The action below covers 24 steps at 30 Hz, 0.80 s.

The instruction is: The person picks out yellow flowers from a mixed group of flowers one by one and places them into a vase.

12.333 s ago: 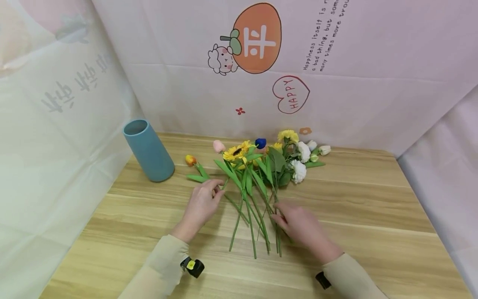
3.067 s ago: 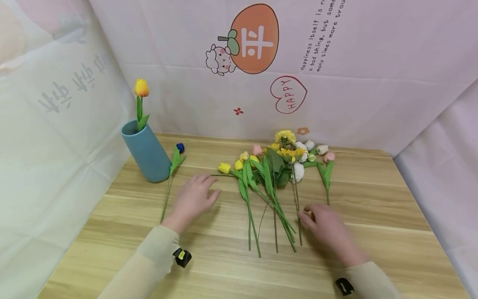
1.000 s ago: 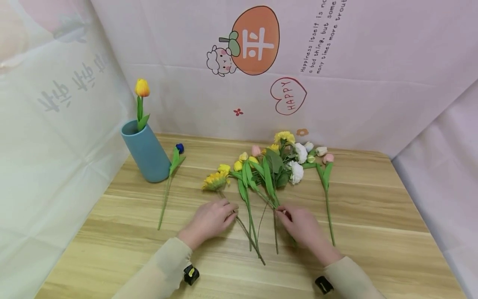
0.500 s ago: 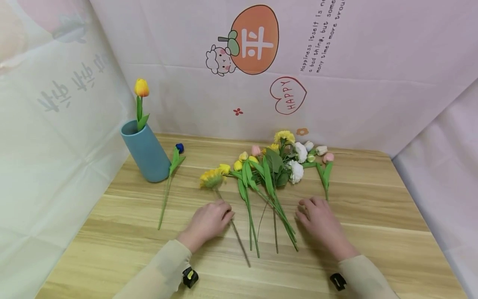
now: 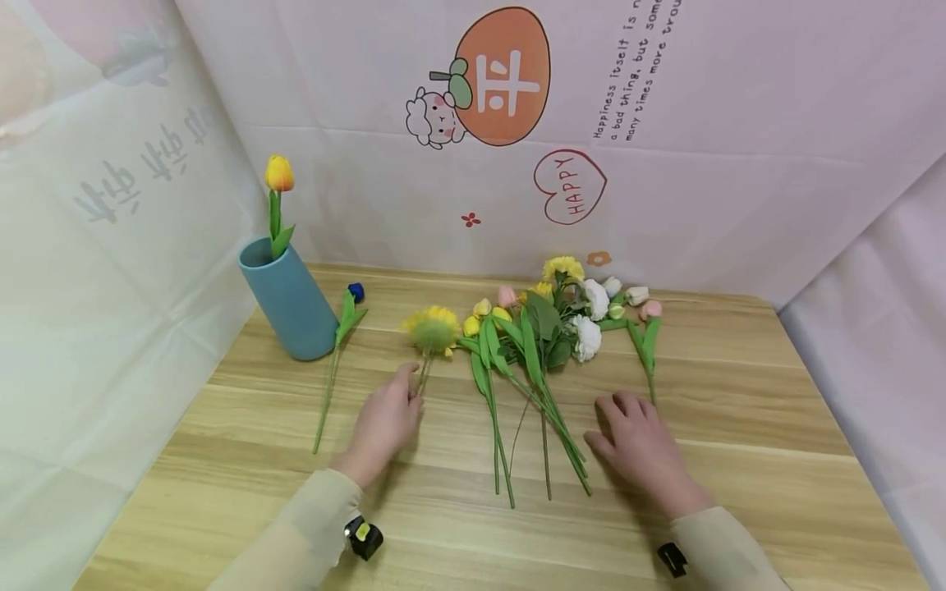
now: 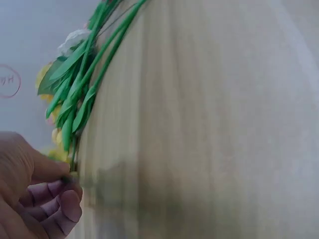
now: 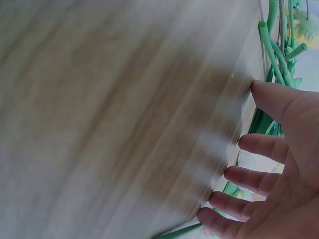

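Note:
My left hand (image 5: 384, 425) pinches the stem of a sunflower (image 5: 432, 332), whose yellow head points away from me, left of the flower pile. In the left wrist view the thumb and index finger of my left hand (image 6: 37, 191) meet at the stem, and the other fingers curl below. My right hand (image 5: 641, 443) lies with spread fingers right of the green stems (image 5: 565, 435). Held by nothing, the right hand's palm and separate fingertips (image 7: 246, 144) show in the right wrist view, close over the wood. A blue vase (image 5: 291, 308) holds one orange-yellow tulip (image 5: 279, 174).
A blue tulip (image 5: 356, 293) lies beside the vase. Yellow tulips (image 5: 471, 327), white blooms (image 5: 587, 339) and a yellow carnation (image 5: 564, 268) lie heaped at the back centre. A pink tulip (image 5: 650, 310) lies at the right. A printed cloth (image 5: 355, 164) hangs behind the table.
The sunflower went from the pile leftward in my left hand, and its head has now swung upright and away. My right hand left the stems and moved right. Earlier, the orange-yellow tulip entered the vase.

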Motion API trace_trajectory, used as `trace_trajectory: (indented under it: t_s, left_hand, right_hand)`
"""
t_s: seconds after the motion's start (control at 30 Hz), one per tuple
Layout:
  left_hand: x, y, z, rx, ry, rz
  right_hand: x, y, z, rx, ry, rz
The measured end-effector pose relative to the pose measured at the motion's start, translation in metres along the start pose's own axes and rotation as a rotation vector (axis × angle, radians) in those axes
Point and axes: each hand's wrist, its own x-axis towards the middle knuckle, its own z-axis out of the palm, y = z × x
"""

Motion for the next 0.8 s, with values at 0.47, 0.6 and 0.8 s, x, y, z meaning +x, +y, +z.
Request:
trace_trajectory:
  t_s: [0.47,0.6,0.8]
  left_hand:
    - [0.017,0.005,-0.05,0.103,0.28,0.205]
    - [0.026,0.011,-0.071,0.186,0.462,0.342]
    - [0.044,0.023,-0.109,0.332,0.626,0.465]
  right_hand:
    - [0.0,0.001,-0.002,-0.037,-0.041,-0.01]
    - [0.0,0.001,-0.002,-0.047,-0.047,-0.009]
    - [-0.001,-0.001,-0.004,-0.045,-0.044,-0.013]
